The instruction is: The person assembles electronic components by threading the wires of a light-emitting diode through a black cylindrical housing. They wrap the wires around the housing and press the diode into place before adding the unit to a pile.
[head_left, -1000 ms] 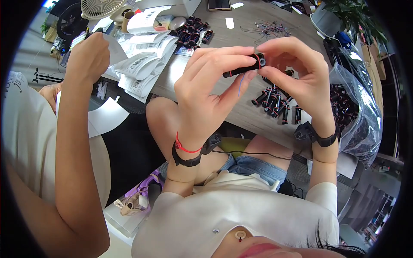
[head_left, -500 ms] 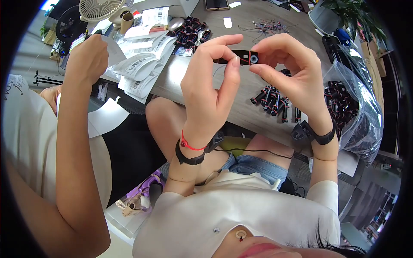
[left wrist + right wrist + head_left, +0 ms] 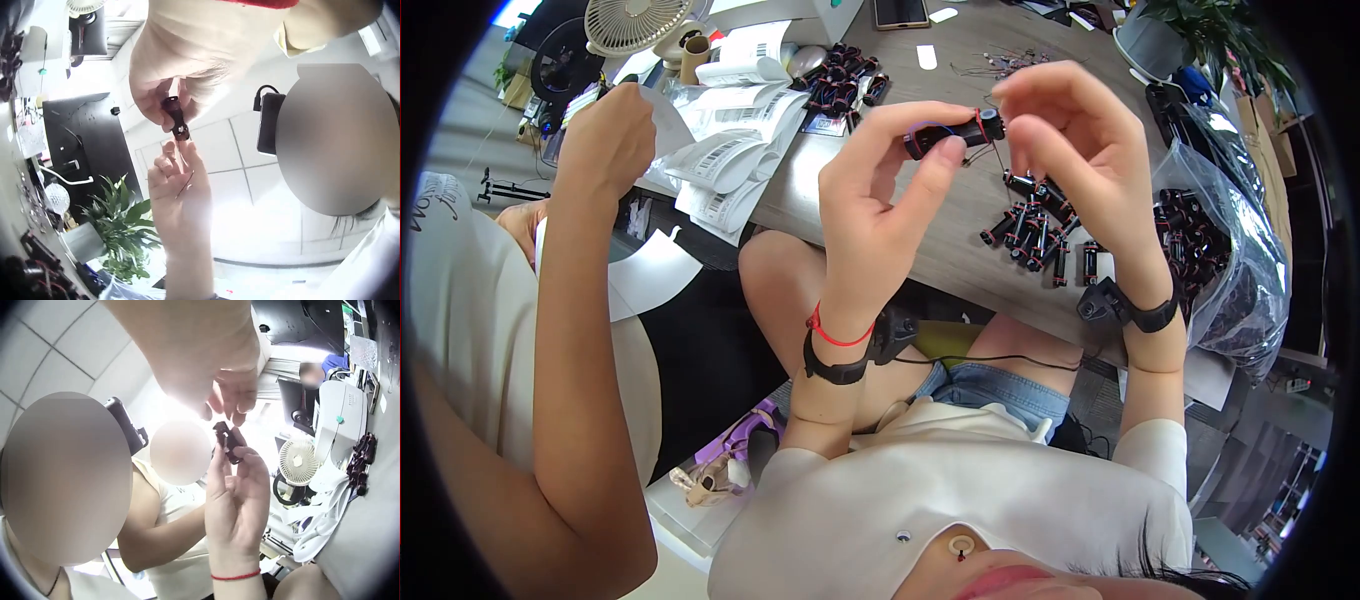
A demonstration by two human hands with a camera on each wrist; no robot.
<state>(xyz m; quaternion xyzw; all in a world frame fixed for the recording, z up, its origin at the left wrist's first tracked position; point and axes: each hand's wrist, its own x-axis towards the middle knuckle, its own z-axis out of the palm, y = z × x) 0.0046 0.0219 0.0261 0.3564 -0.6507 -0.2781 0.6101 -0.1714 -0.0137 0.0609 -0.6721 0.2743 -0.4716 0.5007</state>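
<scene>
My left hand (image 3: 865,210) pinches a small black cylindrical part (image 3: 972,131) between thumb and fingers, raised above the table. A red band circles its right end, and thin wires hang from it; a blue one loops near its left end. My right hand (image 3: 1090,150) is held just right of the banded end, thumb and fingers bent and apart. In the left wrist view, the part (image 3: 177,119) points toward the right hand (image 3: 181,206), with a thin wire over its fingers. The right wrist view shows the part (image 3: 229,444) in the left fingertips.
Similar black parts (image 3: 1032,232) lie on the table (image 3: 880,225) below my right hand; more fill a clear plastic bag (image 3: 1262,270) at right. Another pile (image 3: 835,85) sits beside label sheets (image 3: 720,165). Loose thin wires (image 3: 1005,62) lie farther back. Another person's arm (image 3: 585,320) is at left.
The left fingers have shifted their grip, the thumb now lying across the part, which is tilted. The right fingers have come off its banded end and moved slightly up and right.
</scene>
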